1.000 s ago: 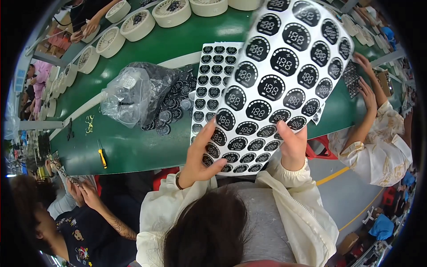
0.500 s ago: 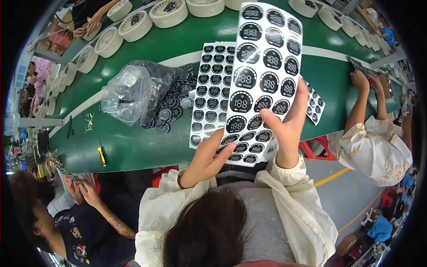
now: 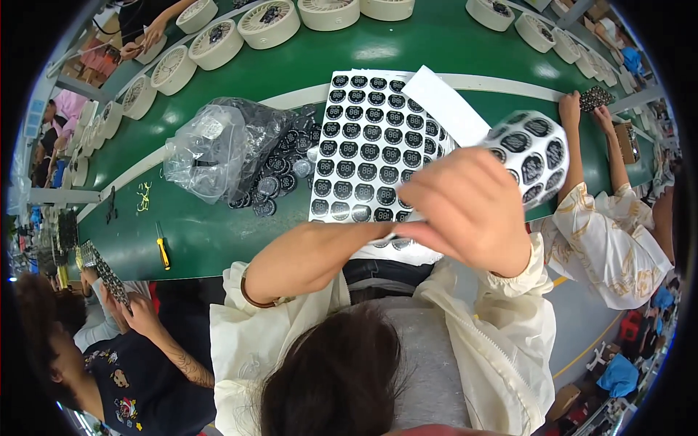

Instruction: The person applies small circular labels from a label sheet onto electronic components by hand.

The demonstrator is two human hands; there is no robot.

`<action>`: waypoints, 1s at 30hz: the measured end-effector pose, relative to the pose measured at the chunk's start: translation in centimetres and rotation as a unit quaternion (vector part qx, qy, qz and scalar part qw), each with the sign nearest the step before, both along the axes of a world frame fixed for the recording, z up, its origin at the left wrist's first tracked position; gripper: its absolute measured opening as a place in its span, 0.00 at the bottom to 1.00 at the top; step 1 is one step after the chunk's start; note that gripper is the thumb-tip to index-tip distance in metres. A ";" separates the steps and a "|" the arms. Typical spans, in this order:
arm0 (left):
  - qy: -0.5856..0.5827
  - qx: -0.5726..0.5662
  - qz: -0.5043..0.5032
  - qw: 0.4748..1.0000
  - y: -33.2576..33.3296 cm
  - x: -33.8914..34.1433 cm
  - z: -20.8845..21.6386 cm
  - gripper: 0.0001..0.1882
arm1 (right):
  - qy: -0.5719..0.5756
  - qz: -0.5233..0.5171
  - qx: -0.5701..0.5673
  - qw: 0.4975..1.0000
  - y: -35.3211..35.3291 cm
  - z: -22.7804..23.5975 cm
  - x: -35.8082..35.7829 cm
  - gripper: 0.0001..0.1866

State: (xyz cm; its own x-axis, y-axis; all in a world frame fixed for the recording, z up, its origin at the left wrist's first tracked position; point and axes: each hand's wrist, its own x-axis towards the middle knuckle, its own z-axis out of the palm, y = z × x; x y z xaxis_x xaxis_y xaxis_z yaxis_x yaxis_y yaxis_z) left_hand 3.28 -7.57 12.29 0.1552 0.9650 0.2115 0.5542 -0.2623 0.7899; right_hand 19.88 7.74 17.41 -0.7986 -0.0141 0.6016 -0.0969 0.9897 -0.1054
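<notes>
My right hand (image 3: 472, 207) is closed on a white sheet of round black stickers (image 3: 534, 152), which curls up beyond the knuckles. Close against it, my left hand (image 3: 320, 251) pinches the sheet's edge; the right hand partly hides its fingertips. A plain white strip (image 3: 447, 105) sticks out past the right hand, and I cannot tell whether it is part of the same sheet. Beneath and left of the hands lies a stack of similar sticker sheets (image 3: 349, 149) on the green table (image 3: 218, 251).
Left of the stack, a clear plastic bag (image 3: 207, 156) lies beside a pile of round dark parts (image 3: 280, 171). A yellow-handled screwdriver (image 3: 163, 251) is near the front edge. Round white housings (image 3: 269, 27) line the far side. Co-workers' hands hold dark boards (image 3: 596, 98) at both sides.
The raised sheet has been swung down to the right and curled. My hands have come together, the right crossing over the left's fingertips. More of the stack shows.
</notes>
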 end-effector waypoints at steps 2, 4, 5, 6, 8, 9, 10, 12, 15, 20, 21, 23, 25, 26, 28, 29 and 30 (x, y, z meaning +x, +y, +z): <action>0.003 -0.010 -0.025 1.000 -0.1 0.0 0.0 0.18 | -0.010 0.007 0.030 0.999 0.2 -0.3 0.1 0.14; 0.003 -0.015 -0.037 0.999 -0.1 0.0 0.0 0.21 | -0.030 0.021 0.090 0.995 0.4 -0.4 0.3 0.16; -0.010 -0.051 -0.033 0.998 -0.2 0.1 0.0 0.20 | -0.030 0.021 0.091 0.995 0.4 -0.7 0.1 0.16; -0.023 -0.087 -0.029 0.996 -0.2 0.3 0.0 0.19 | -0.016 0.025 0.087 0.996 0.4 -1.0 -0.2 0.17; -0.037 -0.124 -0.026 0.991 -0.3 0.3 -0.3 0.19 | 0.013 0.032 0.077 0.996 0.5 -1.5 -0.7 0.20; -0.048 -0.114 -0.025 0.992 -0.6 0.1 -0.7 0.19 | 0.012 0.033 0.078 0.996 0.7 -1.4 -0.8 0.20; -0.060 -0.103 -0.024 0.993 -0.8 0.0 -1.2 0.18 | 0.001 0.020 0.071 0.997 1.2 -1.3 -0.7 0.20; -0.072 -0.094 -0.022 0.993 -1.1 0.0 -2.0 0.18 | -0.021 -0.007 0.057 0.998 2.1 -1.1 -0.7 0.21; -0.107 -0.074 0.009 0.991 -1.4 0.2 -2.8 0.18 | -0.010 -0.026 0.069 0.997 3.2 -1.7 -0.7 0.21; -0.130 -0.171 0.007 0.977 -1.3 -0.5 -2.0 0.17 | 0.028 -0.084 0.081 0.993 5.2 -1.7 -0.8 0.20; -0.130 -0.171 0.010 0.977 -1.5 -0.6 -2.4 0.17 | 0.027 -0.084 0.080 0.993 5.4 -1.7 -0.7 0.20; -0.131 -0.170 0.017 0.977 -1.8 -0.7 -3.1 0.16 | 0.032 -0.090 0.093 0.991 5.9 -1.9 -0.5 0.20; -0.143 -0.163 -0.001 0.976 -2.1 -1.2 -3.5 0.16 | 0.034 -0.095 0.100 0.990 6.7 -1.9 -0.1 0.19; -0.154 -0.156 -0.018 0.976 -2.3 -1.4 -3.7 0.16 | 0.051 -0.113 0.112 0.986 7.5 -1.7 0.2 0.20; -0.166 -0.148 -0.037 0.974 -2.4 -1.4 -4.1 0.15 | 0.085 -0.149 0.135 0.976 8.6 -1.5 0.8 0.22; -0.169 -0.156 -0.029 0.973 -2.6 -1.3 -4.3 0.15 | 0.086 -0.148 0.135 0.976 8.6 -1.5 0.8 0.22; -0.172 -0.164 -0.020 0.971 -2.8 -1.2 -4.5 0.15 | 0.078 -0.143 0.128 0.978 8.5 -1.7 0.8 0.22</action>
